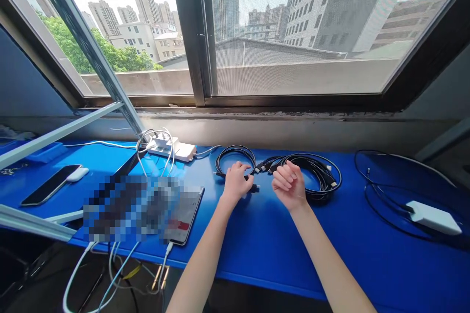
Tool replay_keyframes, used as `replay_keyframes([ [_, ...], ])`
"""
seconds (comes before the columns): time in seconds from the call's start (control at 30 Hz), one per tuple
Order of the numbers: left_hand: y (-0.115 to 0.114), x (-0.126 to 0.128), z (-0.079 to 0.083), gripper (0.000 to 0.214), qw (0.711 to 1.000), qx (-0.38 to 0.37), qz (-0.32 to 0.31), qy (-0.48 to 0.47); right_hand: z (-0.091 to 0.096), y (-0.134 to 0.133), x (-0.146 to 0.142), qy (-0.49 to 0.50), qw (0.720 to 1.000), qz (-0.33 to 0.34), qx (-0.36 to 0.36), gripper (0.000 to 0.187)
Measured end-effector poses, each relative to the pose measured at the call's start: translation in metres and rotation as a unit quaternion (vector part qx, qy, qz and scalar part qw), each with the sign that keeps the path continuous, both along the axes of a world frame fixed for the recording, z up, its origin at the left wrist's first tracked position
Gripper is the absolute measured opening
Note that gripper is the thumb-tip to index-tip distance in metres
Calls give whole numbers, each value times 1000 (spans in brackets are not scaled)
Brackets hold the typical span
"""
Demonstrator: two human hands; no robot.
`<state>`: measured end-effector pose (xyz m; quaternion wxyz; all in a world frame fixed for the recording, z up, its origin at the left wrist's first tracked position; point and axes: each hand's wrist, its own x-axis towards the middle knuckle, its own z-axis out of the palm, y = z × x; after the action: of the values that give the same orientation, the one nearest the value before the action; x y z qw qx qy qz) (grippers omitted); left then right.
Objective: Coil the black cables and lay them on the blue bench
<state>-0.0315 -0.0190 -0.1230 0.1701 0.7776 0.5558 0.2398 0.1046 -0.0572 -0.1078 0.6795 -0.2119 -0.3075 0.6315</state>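
A coiled black cable (235,149) lies on the blue table near the window wall. My left hand (237,181) rests over its near side, thumb and forefinger apart; the other fingertips are partly hidden. Connector ends of this cable (254,188) stick out to the right below that hand. Just to the right, my right hand (290,185) is raised with its fingers curled in, and nothing shows in them. Behind and beside it sits a larger pile of coiled black cables (323,176), with several plugs at its left end.
A white power strip (179,149) with cords stands at the back left. Phones, including a plugged-in one (189,215), lie left, beside a metal frame (88,39). At right is a white adapter (433,217) with black cords. The table's front edge (271,287) runs below my forearms.
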Motion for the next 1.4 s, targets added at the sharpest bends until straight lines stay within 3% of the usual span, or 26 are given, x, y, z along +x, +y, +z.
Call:
replay_keyframes([
  [0.33, -9, 25, -16, 19, 987, 121, -89, -61, 2, 4, -1, -45, 999, -28, -15, 68],
  [0.57, -5, 34, -32, 11, 967, 178, -170, -69, 11, 7, 7, -163, 976, -128, -59, 60],
  [0.7, -2, 33, -33, 12, 961, 199, -175, -80, 9, 11, 23, -264, 929, -240, -101, 47],
  [0.83, 1, 32, -31, 11, 958, 210, -169, -93, -1, 13, 38, -388, 835, -363, -145, 39],
  [0.93, 4, 31, -30, 13, 959, 211, -160, -100, -7, 13, 40, -475, 767, -400, -164, 32],
  [1.0, 6, 29, -29, 20, 960, 210, -152, -103, -8, 13, 38, -522, 738, -395, -165, 29],
  [1.17, 9, 24, -26, 40, 962, 210, -134, -110, -8, 14, 30, -596, 701, -359, -156, 19],
  [1.4, 9, 24, -29, 46, 964, 217, -115, -99, -11, 12, 28, -637, 679, -342, -127, 16],
])
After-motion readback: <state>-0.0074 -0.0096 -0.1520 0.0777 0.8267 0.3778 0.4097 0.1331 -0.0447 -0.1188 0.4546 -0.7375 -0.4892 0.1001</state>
